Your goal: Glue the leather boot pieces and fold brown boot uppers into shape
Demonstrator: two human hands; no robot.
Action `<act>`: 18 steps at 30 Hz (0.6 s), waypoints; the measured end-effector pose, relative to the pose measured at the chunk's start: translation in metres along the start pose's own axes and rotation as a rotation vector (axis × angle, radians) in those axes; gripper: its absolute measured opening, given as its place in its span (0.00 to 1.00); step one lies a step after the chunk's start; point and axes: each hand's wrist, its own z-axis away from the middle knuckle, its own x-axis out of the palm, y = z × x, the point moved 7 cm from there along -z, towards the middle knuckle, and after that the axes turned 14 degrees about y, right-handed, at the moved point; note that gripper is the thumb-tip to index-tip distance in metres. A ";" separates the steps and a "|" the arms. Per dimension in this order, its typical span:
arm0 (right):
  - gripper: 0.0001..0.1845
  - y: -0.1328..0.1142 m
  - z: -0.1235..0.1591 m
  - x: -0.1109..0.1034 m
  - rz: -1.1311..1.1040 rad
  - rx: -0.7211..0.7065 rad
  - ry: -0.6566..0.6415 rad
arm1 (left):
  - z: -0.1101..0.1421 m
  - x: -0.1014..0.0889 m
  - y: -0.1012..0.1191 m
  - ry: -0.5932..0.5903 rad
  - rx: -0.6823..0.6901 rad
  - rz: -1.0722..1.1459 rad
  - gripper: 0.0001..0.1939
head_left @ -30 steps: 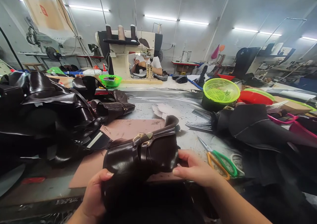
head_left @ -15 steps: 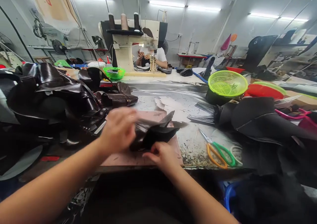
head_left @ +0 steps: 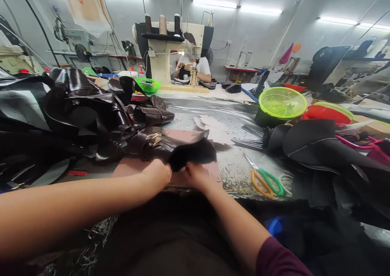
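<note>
A dark brown leather boot upper [head_left: 158, 146] with a gold-coloured buckle lies on its side across a pinkish board [head_left: 128, 166]. Its black-lined opening [head_left: 195, 152] faces right. My left hand [head_left: 159, 172] is closed on the near edge of the upper, left of the opening. At the lower rim of the opening, my right hand [head_left: 198, 176] grips the lining edge; its fingertips are partly hidden. Scissors [head_left: 262, 177] with orange and green handles lie to the right of my right hand.
Dark leather uppers [head_left: 82, 105] are heaped at the left. Black pieces [head_left: 313, 146] pile up at the right, near a yellow-green basket [head_left: 282, 105]. A sewing machine [head_left: 158, 60] stands behind the bench, and a person [head_left: 199, 68] works beyond it. Paper scraps [head_left: 216, 127] lie mid-bench.
My left hand has come down from above the boot upper to its near edge and closed there. The upper now lies stretched further left, its buckle showing. My right hand stays at the opening.
</note>
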 end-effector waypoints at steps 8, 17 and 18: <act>0.36 -0.009 -0.020 -0.013 -0.111 -0.115 0.132 | 0.015 -0.030 -0.026 0.444 -0.004 -0.096 0.11; 0.20 0.059 -0.028 -0.003 0.181 0.198 -0.053 | -0.026 0.030 -0.028 0.481 -0.248 0.072 0.16; 0.20 0.064 -0.028 -0.001 0.194 0.228 -0.056 | -0.028 0.036 -0.026 0.434 -0.298 0.088 0.17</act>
